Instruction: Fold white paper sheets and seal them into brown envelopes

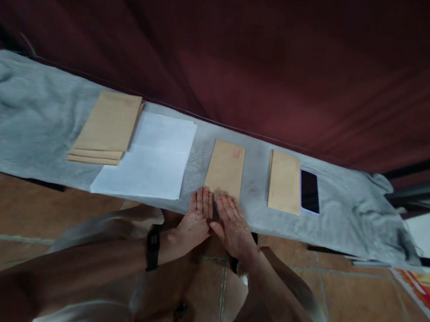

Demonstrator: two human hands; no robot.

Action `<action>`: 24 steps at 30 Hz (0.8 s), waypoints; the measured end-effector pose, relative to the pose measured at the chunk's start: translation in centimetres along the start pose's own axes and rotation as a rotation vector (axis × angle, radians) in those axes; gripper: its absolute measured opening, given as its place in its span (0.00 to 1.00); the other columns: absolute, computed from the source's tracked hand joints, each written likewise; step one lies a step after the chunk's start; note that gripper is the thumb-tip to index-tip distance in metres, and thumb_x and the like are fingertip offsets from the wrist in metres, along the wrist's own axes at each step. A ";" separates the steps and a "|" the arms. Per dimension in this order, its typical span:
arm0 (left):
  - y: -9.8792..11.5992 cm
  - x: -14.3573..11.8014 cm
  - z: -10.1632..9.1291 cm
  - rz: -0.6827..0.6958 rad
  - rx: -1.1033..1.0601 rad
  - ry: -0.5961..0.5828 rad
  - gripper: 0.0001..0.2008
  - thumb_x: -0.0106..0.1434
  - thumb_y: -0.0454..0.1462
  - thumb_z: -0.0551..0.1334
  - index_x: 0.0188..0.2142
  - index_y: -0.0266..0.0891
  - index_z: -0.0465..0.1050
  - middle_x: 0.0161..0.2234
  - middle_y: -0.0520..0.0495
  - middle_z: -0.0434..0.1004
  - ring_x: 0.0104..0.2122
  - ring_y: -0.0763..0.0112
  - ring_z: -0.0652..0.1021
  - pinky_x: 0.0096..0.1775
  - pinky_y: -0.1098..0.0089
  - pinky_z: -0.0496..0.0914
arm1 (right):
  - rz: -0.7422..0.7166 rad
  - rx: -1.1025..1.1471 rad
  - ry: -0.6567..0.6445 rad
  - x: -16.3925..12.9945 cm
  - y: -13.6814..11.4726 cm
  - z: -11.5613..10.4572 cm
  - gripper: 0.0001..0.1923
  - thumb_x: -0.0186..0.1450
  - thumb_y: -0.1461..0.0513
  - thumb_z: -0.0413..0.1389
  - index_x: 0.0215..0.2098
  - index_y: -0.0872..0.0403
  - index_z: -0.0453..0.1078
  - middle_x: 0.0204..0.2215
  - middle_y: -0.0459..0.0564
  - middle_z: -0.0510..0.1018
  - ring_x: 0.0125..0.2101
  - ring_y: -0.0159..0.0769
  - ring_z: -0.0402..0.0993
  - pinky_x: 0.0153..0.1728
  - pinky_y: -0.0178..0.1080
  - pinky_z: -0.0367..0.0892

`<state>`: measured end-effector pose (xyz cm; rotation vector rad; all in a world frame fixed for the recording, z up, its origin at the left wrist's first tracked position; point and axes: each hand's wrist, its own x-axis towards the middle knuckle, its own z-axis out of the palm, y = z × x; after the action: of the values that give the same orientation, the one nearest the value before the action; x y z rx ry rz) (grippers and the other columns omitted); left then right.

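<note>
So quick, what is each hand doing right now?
Left hand: open, flat, fingertips on the near end of the middle tan paper envelope.
Right hand: open, flat, pressing the same envelope.

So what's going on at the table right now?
A person presses both hands flat on the near end of a brown envelope, left hand beside right hand. It lies on a grey cloth, with white paper and an envelope stack to the left, and another envelope and a phone to the right.

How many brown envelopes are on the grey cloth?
5: three stacked at left, one under both hands, one beside the phone. The stack may hide more.
</note>
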<state>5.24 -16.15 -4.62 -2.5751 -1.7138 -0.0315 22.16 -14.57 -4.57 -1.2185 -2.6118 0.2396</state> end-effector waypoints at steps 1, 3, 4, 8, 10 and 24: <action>-0.1 0.0 0.2 0.011 -0.005 0.014 0.34 0.67 0.38 0.54 0.68 0.17 0.53 0.66 0.16 0.55 0.68 0.40 0.58 0.66 0.40 0.54 | -0.015 0.000 -0.015 0.2 -0.3 0.0 0.36 0.75 0.51 0.43 0.74 0.62 0.43 0.71 0.61 0.53 0.72 0.44 0.45 0.70 0.52 0.51; -0.4 0.1 0.5 0.016 -0.019 0.027 0.34 0.66 0.36 0.54 0.68 0.19 0.52 0.66 0.17 0.56 0.68 0.41 0.58 0.65 0.40 0.55 | -0.018 -0.011 -0.022 0.4 -0.6 0.1 0.35 0.75 0.51 0.45 0.73 0.62 0.46 0.71 0.62 0.54 0.71 0.44 0.46 0.70 0.52 0.52; -0.5 0.1 0.5 0.014 -0.025 0.025 0.35 0.65 0.37 0.55 0.68 0.18 0.53 0.66 0.16 0.55 0.68 0.40 0.58 0.65 0.40 0.55 | -0.007 -0.021 -0.015 0.4 -0.6 0.1 0.35 0.75 0.51 0.45 0.72 0.63 0.48 0.71 0.62 0.54 0.71 0.45 0.46 0.69 0.52 0.52; -1.0 0.1 0.5 0.003 -0.010 0.008 0.38 0.65 0.43 0.60 0.65 0.14 0.56 0.66 0.13 0.53 0.67 0.37 0.59 0.65 0.45 0.58 | 0.033 -0.062 0.027 0.0 0.0 0.0 0.36 0.75 0.49 0.46 0.71 0.65 0.50 0.70 0.64 0.55 0.71 0.47 0.47 0.69 0.52 0.53; -1.4 0.1 0.4 -0.007 -0.006 0.017 0.40 0.65 0.45 0.62 0.65 0.13 0.57 0.66 0.12 0.53 0.67 0.36 0.59 0.64 0.45 0.59 | 0.039 -0.080 0.032 -0.3 0.2 -0.1 0.38 0.74 0.48 0.46 0.71 0.67 0.50 0.70 0.66 0.54 0.71 0.48 0.47 0.69 0.52 0.53; -5.5 3.8 -1.3 -0.139 -0.406 0.189 0.27 0.66 0.37 0.59 0.63 0.33 0.63 0.46 0.37 0.76 0.48 0.54 0.77 0.50 0.56 0.73 | 0.207 -0.165 0.100 1.5 -0.3 0.3 0.31 0.73 0.52 0.50 0.65 0.67 0.63 0.65 0.67 0.66 0.64 0.52 0.63 0.67 0.54 0.55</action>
<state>1.62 -10.61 -3.03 -2.5909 -1.9777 -0.6714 20.93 -13.67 -4.55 -1.5171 -2.4610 -0.0016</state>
